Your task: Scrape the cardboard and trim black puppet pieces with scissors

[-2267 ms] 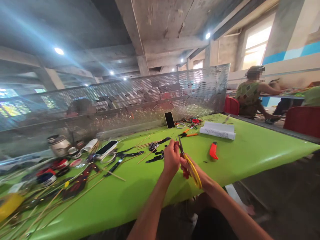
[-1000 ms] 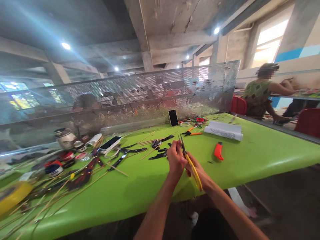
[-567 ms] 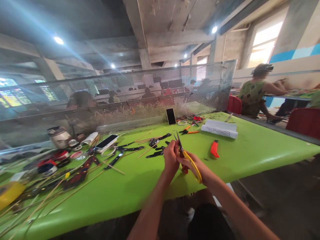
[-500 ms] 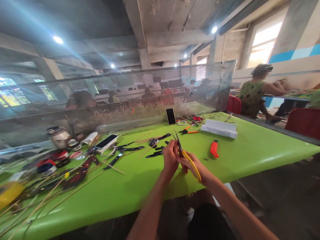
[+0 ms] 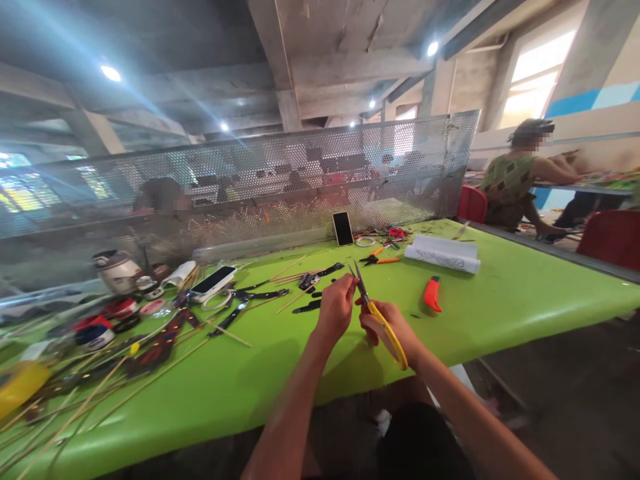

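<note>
Yellow-handled scissors are in my right hand, their metal blades pointing up and away from me, slightly apart. A small reddish thing shows below the fingers of that hand, too unclear to name. My left hand is closed beside the blades, its fingertips pinched close to them. Whatever it pinches is too small to make out. Just beyond and left of it lie black strap-like pieces on the green table, partly hidden by the hand.
Right of my hands lies a red utility knife. Farther back are orange-handled pliers, a paper roll and a propped phone. Sticks, tape rolls and another phone crowd the left. A perforated metal screen stands behind; a person sits at right.
My left hand has drawn slightly away from my right hand, to the left and up. The scissors and right hand have shifted a little right. The view has moved slightly.
</note>
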The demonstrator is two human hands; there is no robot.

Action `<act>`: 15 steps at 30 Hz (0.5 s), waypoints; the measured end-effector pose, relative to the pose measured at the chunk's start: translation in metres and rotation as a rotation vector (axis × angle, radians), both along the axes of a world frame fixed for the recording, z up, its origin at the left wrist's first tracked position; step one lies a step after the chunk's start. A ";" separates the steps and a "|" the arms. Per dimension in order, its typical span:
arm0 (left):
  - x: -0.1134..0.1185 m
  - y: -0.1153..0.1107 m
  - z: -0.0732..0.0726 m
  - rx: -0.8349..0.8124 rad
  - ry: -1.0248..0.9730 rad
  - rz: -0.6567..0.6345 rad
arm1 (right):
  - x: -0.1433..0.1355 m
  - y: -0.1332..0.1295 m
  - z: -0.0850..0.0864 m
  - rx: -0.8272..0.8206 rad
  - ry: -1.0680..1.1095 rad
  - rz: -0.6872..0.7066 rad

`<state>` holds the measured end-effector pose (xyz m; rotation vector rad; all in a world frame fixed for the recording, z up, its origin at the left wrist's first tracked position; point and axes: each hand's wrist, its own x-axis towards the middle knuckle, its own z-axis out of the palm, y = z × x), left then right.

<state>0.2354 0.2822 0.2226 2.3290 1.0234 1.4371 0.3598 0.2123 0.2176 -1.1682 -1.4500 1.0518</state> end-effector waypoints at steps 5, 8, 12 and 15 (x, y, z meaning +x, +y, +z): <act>0.000 0.003 0.001 0.026 0.036 -0.009 | 0.001 -0.001 0.000 0.036 -0.071 -0.049; -0.002 0.004 0.001 0.031 0.037 -0.013 | -0.001 0.000 0.000 0.047 -0.095 -0.064; -0.001 0.005 0.000 0.022 0.021 -0.022 | 0.001 0.002 -0.001 0.067 -0.108 -0.073; 0.001 0.008 0.000 -0.010 -0.010 -0.036 | 0.001 0.003 -0.001 0.081 -0.114 -0.071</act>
